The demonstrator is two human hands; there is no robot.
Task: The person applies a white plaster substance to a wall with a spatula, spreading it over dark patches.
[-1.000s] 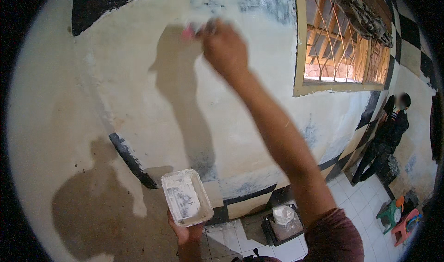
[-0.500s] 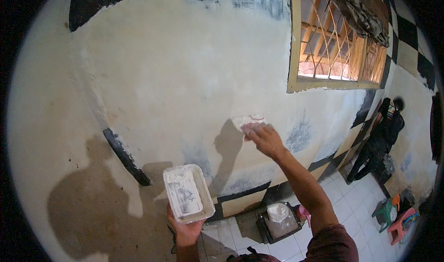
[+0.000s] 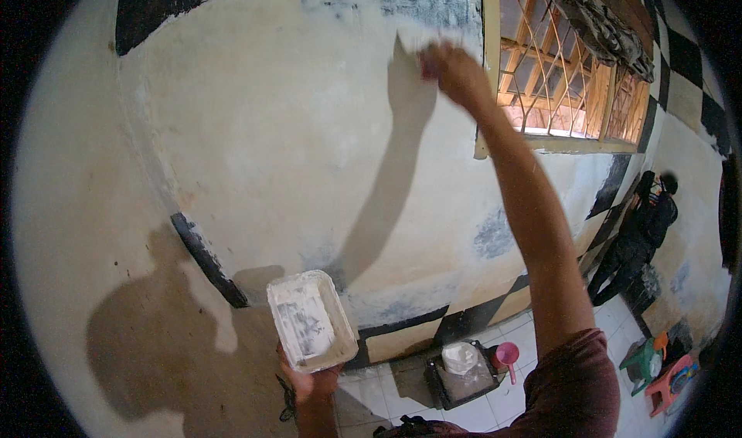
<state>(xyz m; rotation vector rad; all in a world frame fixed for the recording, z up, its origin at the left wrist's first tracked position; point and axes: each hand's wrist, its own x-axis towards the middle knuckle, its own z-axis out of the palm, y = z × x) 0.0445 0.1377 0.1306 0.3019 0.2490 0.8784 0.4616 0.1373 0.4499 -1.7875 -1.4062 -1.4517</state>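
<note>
The left hand [image 3: 311,379] has its grip on a whitish tray [image 3: 338,324] before the patchy wall [image 3: 278,144]. The right hand [image 3: 462,76] clasps a blurred reddish tool [image 3: 427,66] near the wall, beside the window [image 3: 568,90]

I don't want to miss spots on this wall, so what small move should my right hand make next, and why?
Perhaps guide your right hand, with its blurred reddish tool, slightly up the pale wall: a blue-grey, blotchy patch shows just above the hand. Your left hand holds the white-smeared rectangular tray.
</note>
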